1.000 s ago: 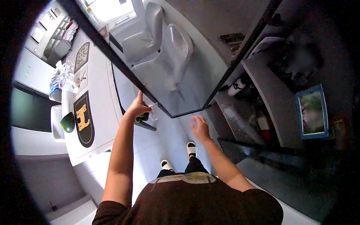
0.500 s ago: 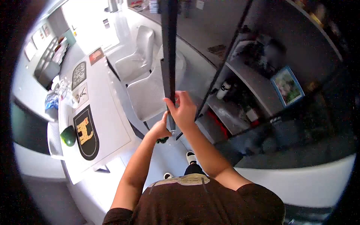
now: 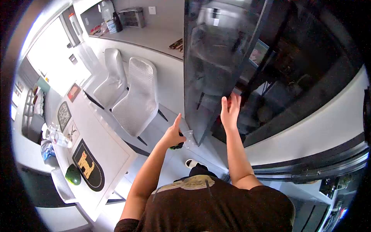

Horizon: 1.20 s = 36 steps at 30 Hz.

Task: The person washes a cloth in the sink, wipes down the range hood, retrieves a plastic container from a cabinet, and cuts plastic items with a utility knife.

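My left hand (image 3: 172, 135) is closed round a clear plastic cup (image 3: 188, 139), with one finger stretched out. Something dark green (image 3: 177, 146) shows under that hand, partly hidden by it. My right hand (image 3: 230, 112) has its fingers extended against or close beside a dark, dark-framed glass door panel (image 3: 216, 73); whether it touches the glass is hard to tell. The panel stands folded in front of the dark shelves, to the right of the chairs.
A long white table (image 3: 110, 154) at left bears placemats, a dark green fruit or vegetable (image 3: 73, 174) and a clear jug (image 3: 60, 139). Two pale chairs (image 3: 137, 104) stand beyond it. A counter (image 3: 150, 38) with bottles is behind. Door tracks (image 3: 309, 170) lie at right.
The glass door panels have swung and folded to the right, uncovering the chairs and counter. My right hand has moved right from the dark frame, and the view has turned.
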Motion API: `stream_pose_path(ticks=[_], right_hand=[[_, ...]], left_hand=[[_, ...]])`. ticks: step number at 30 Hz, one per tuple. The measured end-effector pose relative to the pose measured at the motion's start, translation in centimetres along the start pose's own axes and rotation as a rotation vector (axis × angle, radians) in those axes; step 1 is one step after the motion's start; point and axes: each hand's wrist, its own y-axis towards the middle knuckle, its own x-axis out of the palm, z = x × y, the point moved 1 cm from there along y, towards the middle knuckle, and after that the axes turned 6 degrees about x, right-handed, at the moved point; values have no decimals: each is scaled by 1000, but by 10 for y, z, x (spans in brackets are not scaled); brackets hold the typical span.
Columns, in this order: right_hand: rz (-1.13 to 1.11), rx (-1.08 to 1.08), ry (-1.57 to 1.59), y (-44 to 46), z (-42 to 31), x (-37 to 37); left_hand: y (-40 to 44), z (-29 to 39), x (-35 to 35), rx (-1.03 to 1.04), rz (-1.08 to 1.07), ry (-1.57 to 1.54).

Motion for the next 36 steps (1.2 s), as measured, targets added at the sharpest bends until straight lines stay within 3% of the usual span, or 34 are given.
stream_pose_path(ticks=[5,7,10,14,17,21,32,34,36], right_hand=[[30,-35,-144,23,30,-10],[156,-152,-240,25,39,-3],[212,-132,-202,27,33,-1],[265,-67,-186,36,31,-9],[273,-64,-185,49,44,-13],[306,-55,-221,60,53,-14],[401,87,-192,89,74,-19],[435,-99,-44,89,49,-8],[184,-200,114,75,25,13]], left_hand=[[11,26,-1,93,135,-149],[18,38,-10,128,196,-203],[21,59,-24,230,359,-444],[19,76,-41,338,471,-546],[18,73,-55,285,459,-362],[21,92,-58,296,579,-586],[69,111,-57,350,573,-577],[74,109,-55,358,601,-589],[77,104,-55,351,624,-660]])
